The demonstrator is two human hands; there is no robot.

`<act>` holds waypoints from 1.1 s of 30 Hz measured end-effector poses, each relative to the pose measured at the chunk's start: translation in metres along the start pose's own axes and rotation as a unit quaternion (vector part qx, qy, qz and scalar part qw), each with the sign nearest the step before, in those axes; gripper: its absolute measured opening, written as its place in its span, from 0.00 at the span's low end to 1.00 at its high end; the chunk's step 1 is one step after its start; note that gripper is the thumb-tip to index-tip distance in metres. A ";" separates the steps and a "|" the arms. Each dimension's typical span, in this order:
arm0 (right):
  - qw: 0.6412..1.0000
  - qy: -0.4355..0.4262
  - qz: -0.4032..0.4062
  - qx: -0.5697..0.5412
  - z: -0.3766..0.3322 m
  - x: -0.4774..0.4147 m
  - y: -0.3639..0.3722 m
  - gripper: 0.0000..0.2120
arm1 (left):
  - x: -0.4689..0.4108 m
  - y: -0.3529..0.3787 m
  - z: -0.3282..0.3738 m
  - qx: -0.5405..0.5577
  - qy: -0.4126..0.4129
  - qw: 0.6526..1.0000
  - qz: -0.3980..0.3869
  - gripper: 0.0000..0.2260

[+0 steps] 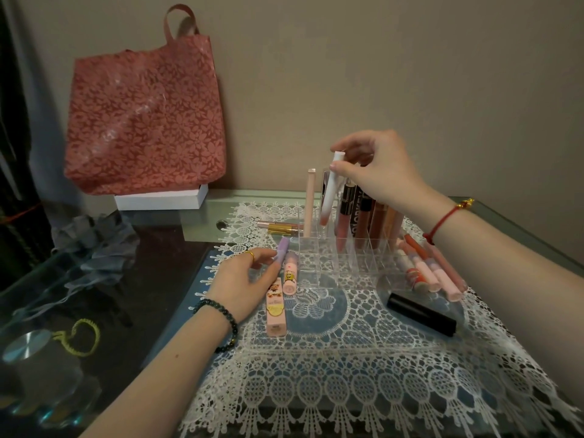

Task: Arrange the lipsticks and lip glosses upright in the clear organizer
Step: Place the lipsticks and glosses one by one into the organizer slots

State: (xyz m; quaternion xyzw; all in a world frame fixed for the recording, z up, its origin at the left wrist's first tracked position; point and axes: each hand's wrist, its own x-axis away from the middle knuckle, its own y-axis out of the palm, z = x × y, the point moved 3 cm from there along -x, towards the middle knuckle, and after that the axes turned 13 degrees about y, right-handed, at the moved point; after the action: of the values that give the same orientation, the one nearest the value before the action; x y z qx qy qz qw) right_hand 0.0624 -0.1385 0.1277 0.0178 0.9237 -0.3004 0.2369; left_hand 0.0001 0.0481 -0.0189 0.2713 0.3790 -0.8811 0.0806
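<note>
A clear organizer (350,260) with many small compartments stands on the lace mat. Several lip glosses (363,213) and a tall peach stick (309,200) stand upright in its back rows. My right hand (379,169) pinches a white-capped lip gloss (330,191), tilted, with its lower end in a back compartment. My left hand (246,279) lies on the mat left of the organizer, its fingertips on a lilac-capped tube (282,248). Two pink cartoon-printed tubes (289,273) (275,308) lie beside it. Several pink glosses (423,270) and a black lipstick (422,314) lie to the right.
A gold and pink tube (278,227) lies behind the organizer's left side. A red floral bag (145,118) stands on a white box (161,200) against the wall. Grey fabric (91,248), a round metal lid (27,344) and a yellow cord (83,338) lie on the glass table at left.
</note>
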 end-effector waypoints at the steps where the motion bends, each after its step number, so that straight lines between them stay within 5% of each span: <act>1: 1.000 -0.001 -0.003 0.005 0.001 0.000 0.001 0.09 | 0.000 0.000 0.000 0.001 0.002 1.000 0.000 0.12; 33: 0.995 -0.006 -0.024 0.097 0.020 0.005 0.022 0.09 | 0.000 -0.001 0.002 -0.010 -0.001 1.000 -0.007 0.12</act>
State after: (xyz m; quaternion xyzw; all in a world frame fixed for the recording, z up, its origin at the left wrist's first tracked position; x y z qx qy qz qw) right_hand 0.0699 -0.1322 0.0994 0.0164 0.8890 -0.3943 0.2323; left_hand -0.0013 0.0477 -0.0177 0.2673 0.3895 -0.8779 0.0778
